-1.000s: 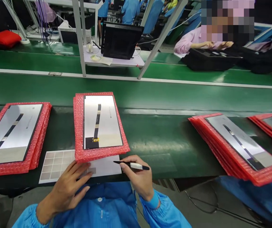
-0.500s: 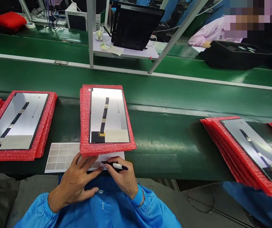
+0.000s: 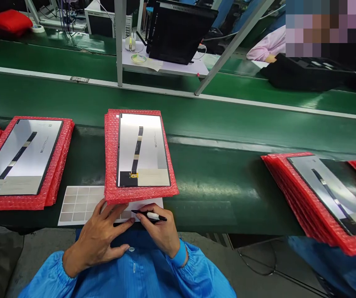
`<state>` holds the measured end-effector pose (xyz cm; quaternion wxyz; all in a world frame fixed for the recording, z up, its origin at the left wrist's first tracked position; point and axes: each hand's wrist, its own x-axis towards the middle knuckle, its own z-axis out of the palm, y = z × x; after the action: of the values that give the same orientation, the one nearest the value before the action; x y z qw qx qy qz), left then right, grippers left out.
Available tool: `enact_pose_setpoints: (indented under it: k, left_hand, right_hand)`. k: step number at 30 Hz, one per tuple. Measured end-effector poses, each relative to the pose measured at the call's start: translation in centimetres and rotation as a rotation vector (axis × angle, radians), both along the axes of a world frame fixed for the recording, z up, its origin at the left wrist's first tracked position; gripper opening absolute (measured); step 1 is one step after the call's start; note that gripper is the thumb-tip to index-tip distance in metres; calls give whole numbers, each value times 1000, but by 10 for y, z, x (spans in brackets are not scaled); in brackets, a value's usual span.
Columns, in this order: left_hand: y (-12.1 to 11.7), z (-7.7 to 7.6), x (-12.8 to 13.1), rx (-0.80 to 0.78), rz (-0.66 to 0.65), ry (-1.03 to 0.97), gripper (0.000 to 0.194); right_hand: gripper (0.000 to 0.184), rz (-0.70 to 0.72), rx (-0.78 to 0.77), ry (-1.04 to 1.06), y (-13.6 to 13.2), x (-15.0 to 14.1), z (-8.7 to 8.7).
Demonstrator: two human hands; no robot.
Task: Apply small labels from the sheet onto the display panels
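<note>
My left hand (image 3: 101, 236) lies with fingers spread on the sheet of grey square stickers (image 3: 78, 203), at the lower edge of the red bubble bags. My right hand (image 3: 162, 236) is closed on slim black tweezers (image 3: 153, 215) with a white middle part. Their pointed tip is at the sheet, just right of my left fingertips; whether it grips a sticker I cannot tell. A display panel (image 3: 153, 153), silver back up with a black flex cable (image 3: 136, 155) and a gold connector, lies on the stacked red bubble bags (image 3: 111, 165). The bags cover part of the sheet.
On the left, another panel (image 3: 25, 157) rests on red bubble bags (image 3: 50, 194); a taller stack (image 3: 317, 219) with a panel stands right. Beyond the green bench (image 3: 209, 178) are metal posts (image 3: 119, 45) and a black monitor (image 3: 180, 33). A person's pink sleeve (image 3: 267, 43) shows far right.
My right hand has moved left, bringing the tweezers' tip down to the sheet beside my left fingers. My left hand stays at the sheet. The view has tilted down, then nearly stilled.
</note>
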<state>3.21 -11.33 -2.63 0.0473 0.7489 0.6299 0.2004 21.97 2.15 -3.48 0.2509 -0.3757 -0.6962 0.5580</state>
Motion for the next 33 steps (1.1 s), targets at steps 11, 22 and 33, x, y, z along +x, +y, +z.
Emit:
enact_pose_setpoints:
  k: [11,22,33]
  left_hand:
    - [-4,-1,-1,-33,-42,-20,63]
    - [-6,3,-4,-112,-67,-33,76]
    - [-5,1,-3,-119,-52,-55,68]
  right_hand:
    - [12,-12,-33,-7,-1,1,1]
    - [11,48,85,8,3,7,3]
    - [12,59,52,-5,-2,4,0]
